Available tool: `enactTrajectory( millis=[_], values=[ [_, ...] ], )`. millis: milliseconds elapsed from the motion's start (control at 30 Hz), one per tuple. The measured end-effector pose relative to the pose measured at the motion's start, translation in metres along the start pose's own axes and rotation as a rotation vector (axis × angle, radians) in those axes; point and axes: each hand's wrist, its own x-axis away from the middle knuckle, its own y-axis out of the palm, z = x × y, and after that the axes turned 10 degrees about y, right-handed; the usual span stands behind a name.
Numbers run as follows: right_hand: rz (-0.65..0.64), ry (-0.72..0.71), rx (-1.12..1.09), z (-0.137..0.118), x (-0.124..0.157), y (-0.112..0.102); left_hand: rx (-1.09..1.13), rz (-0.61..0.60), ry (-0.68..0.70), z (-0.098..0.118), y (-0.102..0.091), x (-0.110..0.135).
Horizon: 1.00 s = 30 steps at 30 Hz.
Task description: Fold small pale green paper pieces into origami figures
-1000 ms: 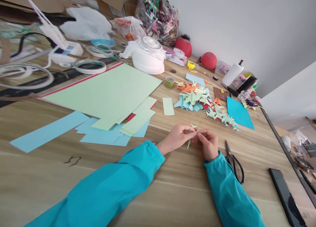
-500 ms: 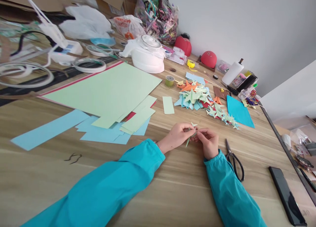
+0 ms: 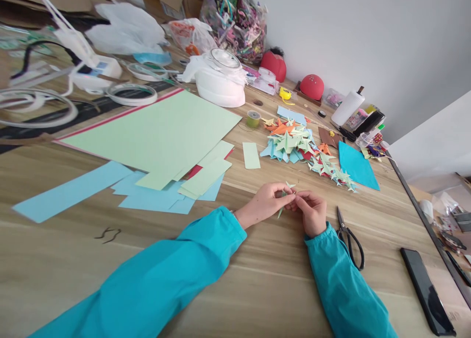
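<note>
A small pale green paper crane (image 3: 280, 211) is pinched between my two hands, its pointed tips showing above and below the fingers. My left hand (image 3: 265, 202) grips it from the left with thumb and fingers pressed together. From the right, my right hand (image 3: 311, 211) pinches it too; its fingertips meet those of the left, hiding the crane's middle. Beyond the hands lies a heap of folded paper cranes (image 3: 289, 142) in green, blue and orange, with a trail of green ones (image 3: 327, 169) running right. Black-handled scissors (image 3: 349, 240) rest beside my right sleeve.
Large green sheets (image 3: 158, 127) lie at the left, with blue paper strips (image 3: 73, 191) before them. A small green rectangle (image 3: 251, 155) and a spool of thread (image 3: 253, 118) lie mid-table. A phone (image 3: 427, 289) is near the right edge. Bags and cables crowd the back left.
The fingers have shifted very slightly around the green paper crane, with my left thumb a little further right. Everything else stays in place.
</note>
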Motion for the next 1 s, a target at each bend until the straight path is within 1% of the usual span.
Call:
enactTrajectory(
  millis=[100, 267, 433, 600, 800, 1000],
  values=[
    [0.024, -0.01, 0.01, 0.0007, -0.0004, -0.0005, -0.035, -0.009, 0.02, -0.0025, -0.0003, 0.0],
    [0.059, -0.026, 0.039, 0.0014, -0.0014, -0.0001, -0.266, 0.027, 0.05, -0.0043, -0.0013, 0.001],
    [0.069, -0.029, 0.097, -0.0022, 0.0001, 0.0017, -0.277, 0.029, 0.104, -0.004, -0.0016, 0.0007],
    [0.078, -0.068, 0.226, -0.0046, 0.0034, 0.0013, -0.338, 0.036, 0.127, -0.0019, -0.0013, 0.0015],
    [0.111, -0.191, 0.425, -0.0034, 0.0041, -0.0026, -0.37, -0.007, 0.129, -0.0026, -0.001, 0.0014],
    [0.114, -0.346, 0.673, -0.0083, 0.006, -0.0037, -0.364, 0.023, 0.146, -0.0011, -0.0006, 0.0021]
  ],
)
